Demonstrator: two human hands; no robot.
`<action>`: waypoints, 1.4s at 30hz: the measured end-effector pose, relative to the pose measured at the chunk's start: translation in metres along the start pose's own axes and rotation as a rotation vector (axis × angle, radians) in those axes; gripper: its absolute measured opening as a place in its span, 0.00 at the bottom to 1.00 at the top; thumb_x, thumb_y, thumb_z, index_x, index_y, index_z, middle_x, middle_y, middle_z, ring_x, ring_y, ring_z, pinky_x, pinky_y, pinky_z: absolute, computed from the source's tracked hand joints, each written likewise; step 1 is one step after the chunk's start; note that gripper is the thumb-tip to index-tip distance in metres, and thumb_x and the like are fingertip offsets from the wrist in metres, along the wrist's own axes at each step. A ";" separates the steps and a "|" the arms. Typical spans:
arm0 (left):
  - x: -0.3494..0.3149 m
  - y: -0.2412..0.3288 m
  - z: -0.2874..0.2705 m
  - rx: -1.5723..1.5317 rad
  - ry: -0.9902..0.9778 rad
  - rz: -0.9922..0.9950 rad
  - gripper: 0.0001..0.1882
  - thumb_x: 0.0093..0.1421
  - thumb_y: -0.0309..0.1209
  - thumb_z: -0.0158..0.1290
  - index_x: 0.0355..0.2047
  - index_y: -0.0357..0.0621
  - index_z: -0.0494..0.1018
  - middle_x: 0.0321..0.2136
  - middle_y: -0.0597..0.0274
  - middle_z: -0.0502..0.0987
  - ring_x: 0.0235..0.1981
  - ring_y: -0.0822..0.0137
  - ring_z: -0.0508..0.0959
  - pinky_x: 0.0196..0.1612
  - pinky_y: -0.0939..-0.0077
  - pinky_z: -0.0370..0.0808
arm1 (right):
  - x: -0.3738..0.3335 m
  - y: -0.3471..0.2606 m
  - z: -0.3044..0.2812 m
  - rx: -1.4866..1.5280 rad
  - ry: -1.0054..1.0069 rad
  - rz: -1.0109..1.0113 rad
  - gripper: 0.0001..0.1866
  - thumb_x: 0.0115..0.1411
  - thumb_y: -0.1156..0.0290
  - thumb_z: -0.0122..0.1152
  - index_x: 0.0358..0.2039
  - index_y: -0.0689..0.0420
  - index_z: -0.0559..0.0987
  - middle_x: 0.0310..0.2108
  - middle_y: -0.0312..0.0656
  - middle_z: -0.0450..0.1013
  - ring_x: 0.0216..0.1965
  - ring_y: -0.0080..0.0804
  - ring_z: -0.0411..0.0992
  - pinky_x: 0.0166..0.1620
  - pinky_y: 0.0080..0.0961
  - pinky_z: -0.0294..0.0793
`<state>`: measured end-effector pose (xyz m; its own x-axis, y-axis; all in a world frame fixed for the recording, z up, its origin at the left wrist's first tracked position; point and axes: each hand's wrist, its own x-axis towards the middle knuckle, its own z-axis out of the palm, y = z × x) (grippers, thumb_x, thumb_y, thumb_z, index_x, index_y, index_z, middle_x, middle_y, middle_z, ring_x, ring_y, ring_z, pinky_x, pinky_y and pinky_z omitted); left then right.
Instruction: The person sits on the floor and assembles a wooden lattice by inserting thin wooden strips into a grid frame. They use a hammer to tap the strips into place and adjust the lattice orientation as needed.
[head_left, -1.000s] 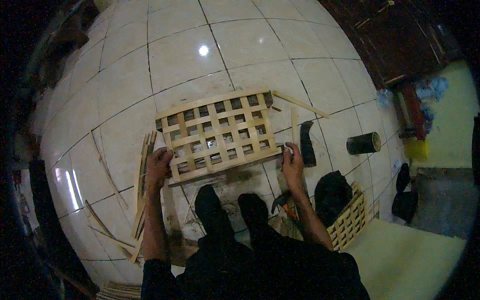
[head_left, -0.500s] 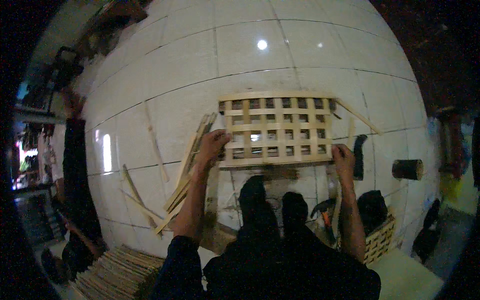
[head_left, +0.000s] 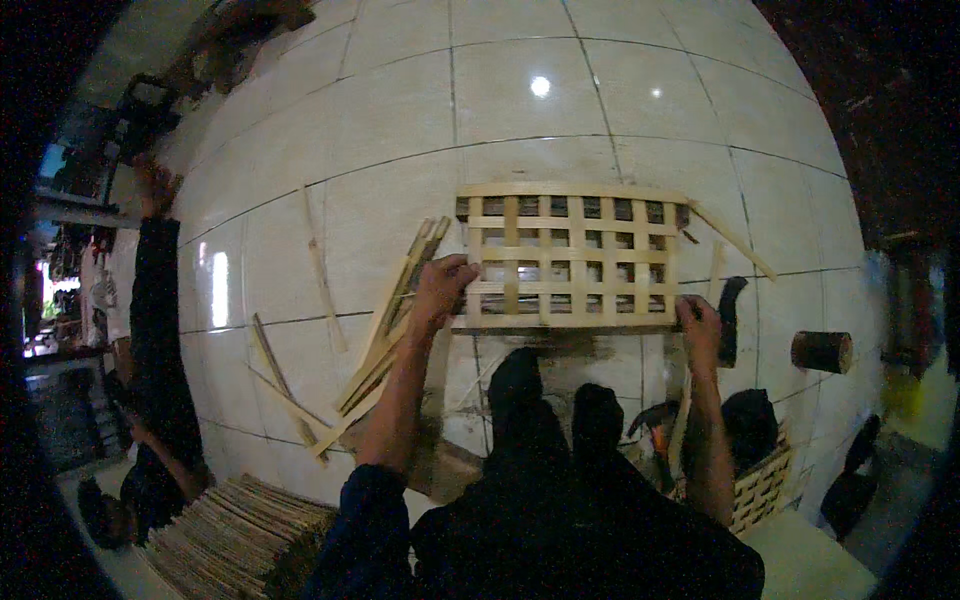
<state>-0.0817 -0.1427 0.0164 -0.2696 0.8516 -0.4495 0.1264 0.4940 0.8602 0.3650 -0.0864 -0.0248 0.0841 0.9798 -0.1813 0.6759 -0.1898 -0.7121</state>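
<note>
A woven lattice panel (head_left: 540, 255) of pale flat strips, apparently bamboo, lies in front of me with rows of square openings. Dark wood shows under its far edge and at its corners. My left hand (head_left: 443, 290) pinches the panel's left edge, fingertips on the end of a cross strip. At the near right corner my right hand (head_left: 700, 325) has its fingers closed on the panel's edge; its fingertips are partly hidden. Several loose strips (head_left: 385, 320) lie in a bundle beside my left forearm. One thin strip (head_left: 735, 240) slants away from the far right corner.
On the tiled floor (head_left: 520, 110) a dark curved blade-like tool (head_left: 733, 320) and a short cylinder (head_left: 822, 352) lie to the right. A hammer-like tool (head_left: 655, 435) and a woven piece (head_left: 762, 490) are near my right forearm. Stacked strips (head_left: 240, 535) fill the lower left; another person's dark-clothed leg (head_left: 158, 330) stretches along the left.
The whole view has shifted slightly, so the floor and panel appear farther right. Both hands remain at the same edges of the panel.
</note>
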 end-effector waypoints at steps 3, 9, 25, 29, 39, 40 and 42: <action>0.009 -0.016 0.000 0.131 -0.077 0.243 0.15 0.58 0.33 0.56 0.40 0.34 0.76 0.25 0.65 0.77 0.22 0.77 0.71 0.25 0.79 0.70 | 0.008 0.035 0.003 0.053 0.038 -0.065 0.15 0.59 0.63 0.61 0.38 0.63 0.80 0.28 0.39 0.76 0.29 0.24 0.71 0.36 0.22 0.70; -0.012 0.019 0.001 0.097 -0.029 0.015 0.13 0.60 0.35 0.54 0.37 0.35 0.76 0.21 0.68 0.72 0.19 0.78 0.68 0.22 0.81 0.65 | 0.012 -0.033 -0.026 0.132 -0.276 0.012 0.19 0.58 0.58 0.61 0.38 0.63 0.81 0.30 0.43 0.79 0.33 0.30 0.76 0.39 0.28 0.74; 0.005 -0.014 -0.009 0.286 -0.052 0.467 0.15 0.60 0.34 0.54 0.39 0.32 0.75 0.26 0.62 0.77 0.25 0.75 0.73 0.27 0.78 0.71 | 0.009 -0.015 -0.020 0.207 -0.236 -0.027 0.16 0.58 0.60 0.61 0.36 0.61 0.81 0.33 0.42 0.77 0.33 0.29 0.73 0.40 0.28 0.73; 0.001 -0.007 -0.006 0.059 -0.077 0.044 0.15 0.60 0.33 0.56 0.40 0.31 0.75 0.26 0.63 0.78 0.25 0.74 0.74 0.27 0.79 0.71 | 0.006 -0.022 -0.024 0.163 -0.265 -0.016 0.16 0.59 0.60 0.60 0.35 0.63 0.79 0.29 0.37 0.74 0.32 0.25 0.70 0.36 0.27 0.70; -0.004 0.016 0.003 0.020 -0.075 -0.042 0.18 0.58 0.35 0.57 0.42 0.31 0.75 0.27 0.60 0.79 0.26 0.73 0.75 0.29 0.76 0.73 | 0.019 0.013 -0.018 -0.031 -0.104 -0.078 0.15 0.62 0.62 0.57 0.36 0.63 0.80 0.24 0.35 0.74 0.27 0.22 0.67 0.32 0.22 0.66; -0.003 0.013 0.000 0.049 -0.058 -0.043 0.18 0.58 0.35 0.57 0.42 0.31 0.75 0.28 0.59 0.80 0.26 0.73 0.76 0.30 0.75 0.73 | 0.019 0.010 -0.016 -0.048 -0.109 -0.059 0.15 0.62 0.62 0.57 0.37 0.64 0.80 0.25 0.36 0.74 0.27 0.23 0.68 0.34 0.22 0.67; -0.006 -0.005 -0.003 0.128 0.032 0.006 0.20 0.58 0.36 0.57 0.43 0.31 0.74 0.30 0.56 0.80 0.28 0.70 0.77 0.32 0.73 0.74 | 0.009 -0.029 -0.021 -0.028 -0.183 0.039 0.16 0.63 0.62 0.56 0.39 0.64 0.79 0.27 0.39 0.75 0.29 0.25 0.70 0.36 0.24 0.68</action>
<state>-0.0831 -0.1511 0.0154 -0.2983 0.8496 -0.4350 0.2482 0.5091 0.8242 0.3619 -0.0705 0.0081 -0.0220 0.9436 -0.3303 0.6949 -0.2231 -0.6836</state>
